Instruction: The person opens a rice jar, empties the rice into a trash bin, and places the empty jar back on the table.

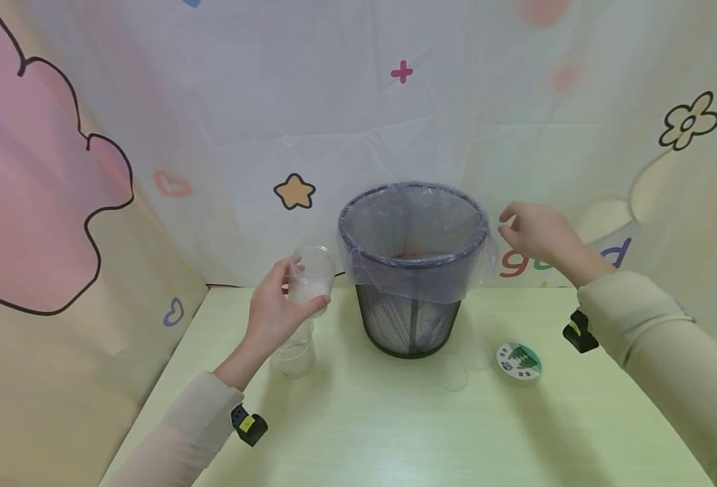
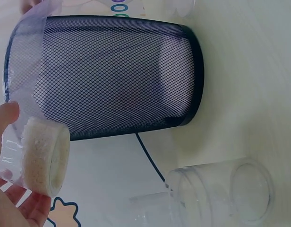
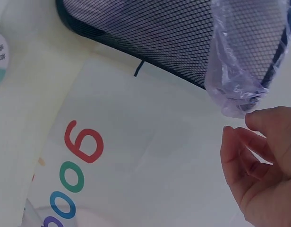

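Two hands work around a mesh bin (image 1: 412,297) that stands upright near the back of the pale green desk (image 1: 395,433), lined with a clear bag (image 1: 416,233) folded over its rim. The left hand (image 1: 276,311) grasps a clear cup (image 1: 311,274) just left of the bin, fingers and thumb curled round it; the cup is raised off the desk and holds a layer of white grains (image 2: 41,156) at its bottom. Below that hand an empty clear jar (image 1: 294,355) stands on the desk. The right hand (image 1: 538,233) hovers just beside the bin's right rim, its fingers loosely bent and grasping nothing, close to the bag's edge but apart from it. A round lid (image 1: 519,360) with a green print lies on the desk right of the bin.
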Action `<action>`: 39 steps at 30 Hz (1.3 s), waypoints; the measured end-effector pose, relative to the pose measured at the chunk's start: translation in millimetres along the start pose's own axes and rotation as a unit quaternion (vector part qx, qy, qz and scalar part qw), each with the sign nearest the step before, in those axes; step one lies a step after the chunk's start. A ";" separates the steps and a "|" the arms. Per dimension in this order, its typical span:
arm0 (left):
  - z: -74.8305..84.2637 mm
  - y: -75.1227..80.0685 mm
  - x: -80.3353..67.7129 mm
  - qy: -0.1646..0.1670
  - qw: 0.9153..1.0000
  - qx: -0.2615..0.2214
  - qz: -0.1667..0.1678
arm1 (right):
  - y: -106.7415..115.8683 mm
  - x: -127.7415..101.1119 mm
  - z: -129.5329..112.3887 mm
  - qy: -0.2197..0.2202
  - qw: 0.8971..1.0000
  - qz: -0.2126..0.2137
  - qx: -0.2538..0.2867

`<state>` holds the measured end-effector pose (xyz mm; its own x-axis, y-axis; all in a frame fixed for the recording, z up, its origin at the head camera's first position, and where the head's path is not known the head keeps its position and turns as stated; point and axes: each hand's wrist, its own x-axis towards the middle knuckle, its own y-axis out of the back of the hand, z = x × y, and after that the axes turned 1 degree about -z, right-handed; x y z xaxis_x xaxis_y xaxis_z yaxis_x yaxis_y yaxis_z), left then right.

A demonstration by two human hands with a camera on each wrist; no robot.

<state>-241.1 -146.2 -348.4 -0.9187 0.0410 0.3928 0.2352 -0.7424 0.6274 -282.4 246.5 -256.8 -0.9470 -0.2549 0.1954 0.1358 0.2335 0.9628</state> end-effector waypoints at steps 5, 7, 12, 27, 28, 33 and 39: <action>1.5 3.5 7.0 0.005 1.000 -0.010 0.007 | 5.0 4.3 -1.7 -0.027 0.999 0.005 0.043; 2.5 4.7 9.0 0.013 1.000 -0.014 0.005 | 6.2 5.3 -2.0 -0.041 0.997 0.004 0.066; 5.0 7.6 14.1 0.023 1.000 -0.016 0.001 | 7.2 6.4 -3.4 -0.073 0.991 -0.005 0.111; 14.2 14.7 38.2 0.025 0.999 0.005 0.026 | 2.7 8.1 -22.6 -0.154 0.961 -0.026 0.227; 14.3 14.8 39.7 0.026 0.999 0.005 0.028 | 1.8 8.1 -23.2 -0.156 0.960 -0.027 0.232; 15.9 16.6 45.0 0.027 0.999 0.010 0.032 | -2.0 9.7 -24.6 -0.163 0.951 -0.028 0.261; 19.5 20.8 51.9 0.021 0.999 0.031 0.039 | -4.7 14.4 -25.9 -0.171 0.943 -0.029 0.285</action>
<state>-277.8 -146.5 -301.8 -0.9088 -0.0448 0.4147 0.3249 -0.6996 0.6364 -289.2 217.4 -253.6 -0.9997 0.0117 -0.0199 -0.0054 0.7200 0.6940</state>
